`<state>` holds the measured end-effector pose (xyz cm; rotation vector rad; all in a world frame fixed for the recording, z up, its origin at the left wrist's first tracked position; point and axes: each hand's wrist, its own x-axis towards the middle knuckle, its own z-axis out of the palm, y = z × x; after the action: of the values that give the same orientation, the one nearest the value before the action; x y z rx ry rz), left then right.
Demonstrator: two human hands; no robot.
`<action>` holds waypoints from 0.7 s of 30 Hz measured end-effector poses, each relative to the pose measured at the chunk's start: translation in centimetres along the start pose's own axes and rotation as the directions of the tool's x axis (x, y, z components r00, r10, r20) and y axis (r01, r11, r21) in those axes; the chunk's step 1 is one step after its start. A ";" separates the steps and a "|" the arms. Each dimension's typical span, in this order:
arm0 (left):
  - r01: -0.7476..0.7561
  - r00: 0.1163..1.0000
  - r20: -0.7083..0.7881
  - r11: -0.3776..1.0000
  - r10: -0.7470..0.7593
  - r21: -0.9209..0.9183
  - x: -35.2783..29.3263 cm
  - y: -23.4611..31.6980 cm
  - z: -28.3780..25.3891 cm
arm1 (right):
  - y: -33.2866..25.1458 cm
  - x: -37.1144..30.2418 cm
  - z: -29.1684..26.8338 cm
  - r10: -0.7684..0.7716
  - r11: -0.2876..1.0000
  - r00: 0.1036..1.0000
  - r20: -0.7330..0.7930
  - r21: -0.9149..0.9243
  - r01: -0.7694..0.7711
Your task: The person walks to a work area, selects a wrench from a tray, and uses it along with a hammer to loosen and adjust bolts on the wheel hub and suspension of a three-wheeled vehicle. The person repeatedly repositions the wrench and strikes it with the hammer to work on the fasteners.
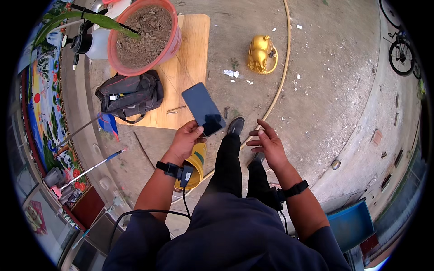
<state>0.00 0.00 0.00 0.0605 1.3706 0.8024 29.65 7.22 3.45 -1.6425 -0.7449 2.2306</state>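
My left hand (186, 139) grips a dark smartphone (202, 107) by its lower left corner, thumb on top of the glossy screen. The phone is held in front of me, near the front right corner of a wooden table (190, 58). To the right of the phone, my right hand (269, 144) hovers with nothing in it, its fingers apart and partly curled. Each wrist wears a black strap, and a cable runs from the left one. Below my left hand stands a yellow bucket (197, 167), partly covered by my forearm.
On the table are a pink pot (174, 49) of soil, a black tool bag (135, 92) and two small metal rods. A yellowish hose (282, 74) crosses the ground beside a gold figurine (260, 54). A blue bin (352, 226) stands at lower right, a bicycle (401, 56) at far right.
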 end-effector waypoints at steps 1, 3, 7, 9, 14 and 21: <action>-0.032 0.998 -0.052 0.999 0.031 -0.019 0.5 0.5 -0.9 | 0.4 -0.3 -0.7 0.005 1.000 1.000 -0.022 -0.018 -0.006; -0.041 0.988 -0.146 0.999 0.042 0.008 2.1 2.3 -3.8 | 1.4 -0.5 -1.0 0.019 1.000 0.998 -0.062 0.005 -0.018; -0.064 0.977 -0.196 0.994 0.080 0.086 5.3 3.3 -7.9 | 3.8 -1.0 -3.5 0.060 0.998 0.988 -0.141 0.030 -0.056; -0.062 0.980 -0.184 0.993 0.080 0.101 6.6 4.1 -8.5 | 4.3 -1.5 -4.5 0.090 0.996 0.974 -0.209 0.008 -0.090; -0.051 0.963 -0.256 0.991 0.080 0.120 8.3 3.2 -8.5 | 8.7 -3.8 -8.1 0.164 0.985 0.933 -0.321 0.104 -0.137; 0.003 0.898 -0.439 0.996 0.038 0.093 6.1 1.6 -10.0 | 12.0 -9.1 -12.1 0.083 0.996 0.890 -0.448 0.007 -0.089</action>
<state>-9.71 0.39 -6.79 -0.0413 1.8396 0.7965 44.93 -4.39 1.47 -2.1253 -0.5709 1.7852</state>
